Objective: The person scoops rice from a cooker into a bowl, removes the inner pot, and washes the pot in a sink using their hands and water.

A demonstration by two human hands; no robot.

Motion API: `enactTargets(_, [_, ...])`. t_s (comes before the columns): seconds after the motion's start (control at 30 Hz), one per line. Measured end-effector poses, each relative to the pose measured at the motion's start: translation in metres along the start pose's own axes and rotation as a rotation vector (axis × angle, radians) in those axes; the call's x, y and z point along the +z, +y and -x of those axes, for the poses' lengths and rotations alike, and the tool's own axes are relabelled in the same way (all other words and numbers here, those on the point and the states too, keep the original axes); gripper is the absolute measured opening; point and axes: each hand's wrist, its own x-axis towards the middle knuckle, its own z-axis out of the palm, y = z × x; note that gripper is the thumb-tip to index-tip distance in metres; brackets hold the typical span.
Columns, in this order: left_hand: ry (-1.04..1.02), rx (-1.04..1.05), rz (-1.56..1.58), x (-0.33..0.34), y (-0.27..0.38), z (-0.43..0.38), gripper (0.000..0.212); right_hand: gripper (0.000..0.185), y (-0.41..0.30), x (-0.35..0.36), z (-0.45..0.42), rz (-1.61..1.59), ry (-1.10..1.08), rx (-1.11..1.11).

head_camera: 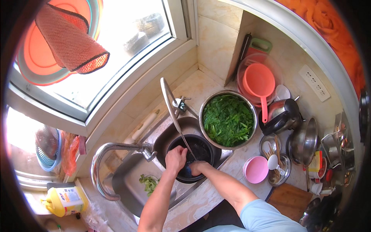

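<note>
A round black pot (pixel 213 155) stands in the right sink basin (pixel 162 139), and a thin stream from the slim curved tap (pixel 169 98) runs into it. My left hand (pixel 175 158) is over the pot's left side with its fingers curled; whether it grips anything cannot be seen. Inside the pot, my right hand (pixel 198 167) is closed over a small blue cloth-like thing (pixel 188 170), mostly hidden by the fingers and dark water. A steel bowl (pixel 255 127) full of chopped leafy greens (pixel 227 120) stands just right of the basin.
A large chrome faucet (pixel 100 156) arches over the left basin (pixel 121 179), where loose green leaves (pixel 149 183) lie. Right of the sink are a pink bowl (pixel 255 169), an electric kettle (pixel 284 114), steel bowls (pixel 304 142) and a wooden board (pixel 289 201). A yellow jug (pixel 66 200) stands left.
</note>
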Motion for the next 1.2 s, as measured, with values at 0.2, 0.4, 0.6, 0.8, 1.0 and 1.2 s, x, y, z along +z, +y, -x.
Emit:
enactTargets(0.2, [-0.145, 0.453, -0.147, 0.014, -0.043, 0.101, 0.020, 0.039, 0.010, -0.013, -0.016, -0.336, 0.485, 0.351])
enactTargets(0.4, [-0.260, 0.518, -0.121, 0.021, -0.052, 0.096, 0.017, 0.036, -0.029, -0.011, -0.102, -1.375, 0.690, 0.523])
enactTargets(0.6, [-0.221, 0.526, -0.113, 0.025, -0.069, 0.098, 0.017, 0.053, -0.043, 0.023, -0.056, -0.768, 0.199, -0.169])
enactTargets(0.8, [-0.200, 0.595, -0.006, 0.022, -0.070, 0.098, 0.026, 0.041, 0.003, 0.006, -0.011, 0.338, 0.116, 0.051])
enactTargets(1.0, [-0.211, 0.545, 0.014, 0.023, -0.073, 0.101, 0.026, 0.044, -0.037, 0.025, -0.041, -0.351, 0.070, 0.136])
enactTargets(1.2, [-0.235, 0.526, 0.003, 0.025, -0.070, 0.095, 0.026, 0.027, -0.023, -0.016, -0.071, 0.067, 0.824, 0.061])
